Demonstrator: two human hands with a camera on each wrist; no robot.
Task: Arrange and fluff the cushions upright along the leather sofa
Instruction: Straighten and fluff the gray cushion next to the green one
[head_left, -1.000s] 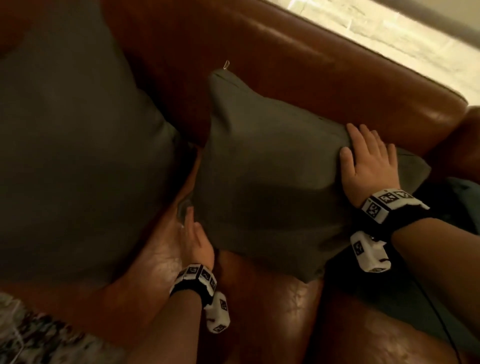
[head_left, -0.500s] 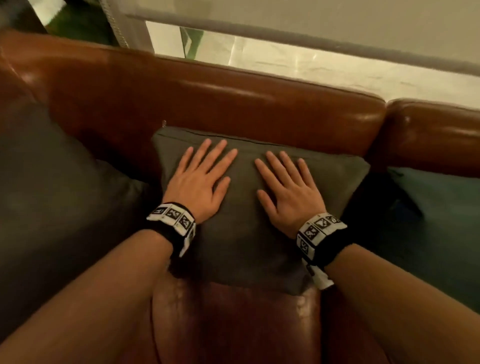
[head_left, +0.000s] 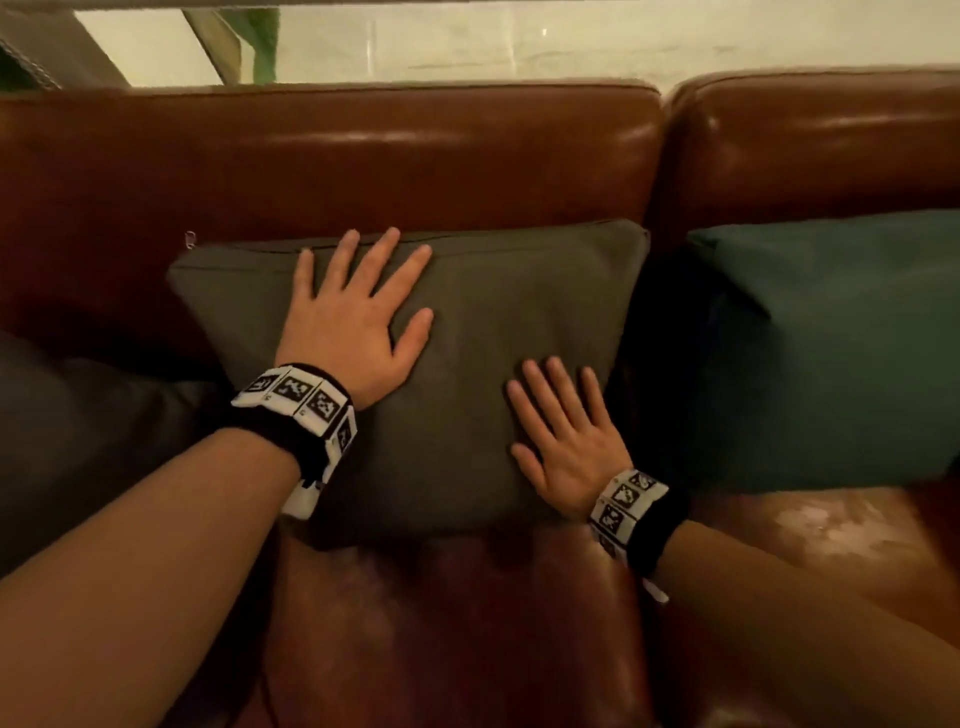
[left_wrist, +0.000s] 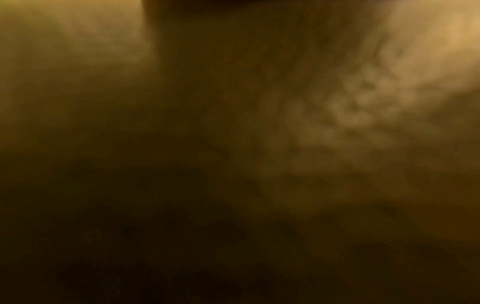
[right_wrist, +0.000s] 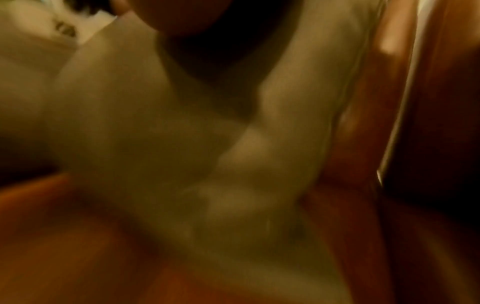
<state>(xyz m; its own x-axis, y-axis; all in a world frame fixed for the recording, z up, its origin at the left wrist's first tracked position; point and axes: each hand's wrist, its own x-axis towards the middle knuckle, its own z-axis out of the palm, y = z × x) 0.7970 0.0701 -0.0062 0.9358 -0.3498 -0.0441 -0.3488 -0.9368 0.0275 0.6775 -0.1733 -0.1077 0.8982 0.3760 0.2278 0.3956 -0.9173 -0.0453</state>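
Observation:
A grey-green cushion stands upright against the brown leather sofa back, its zip edge on top. My left hand lies flat on its upper left face, fingers spread and straight. My right hand lies flat on its lower right face, fingers straight. A teal cushion leans on the back to the right, and a dark cushion lies to the left. The left wrist view is dark and blurred. In the right wrist view the cushion fabric shows blurred beside brown leather.
The sofa seat of worn brown leather runs below the cushions. A seam splits the back into two sections at right. Behind the sofa is a pale floor.
The cushion went from tilted to upright against the back. My left hand came up from beside the seat onto its face; the right hand has since slid down to the lower right.

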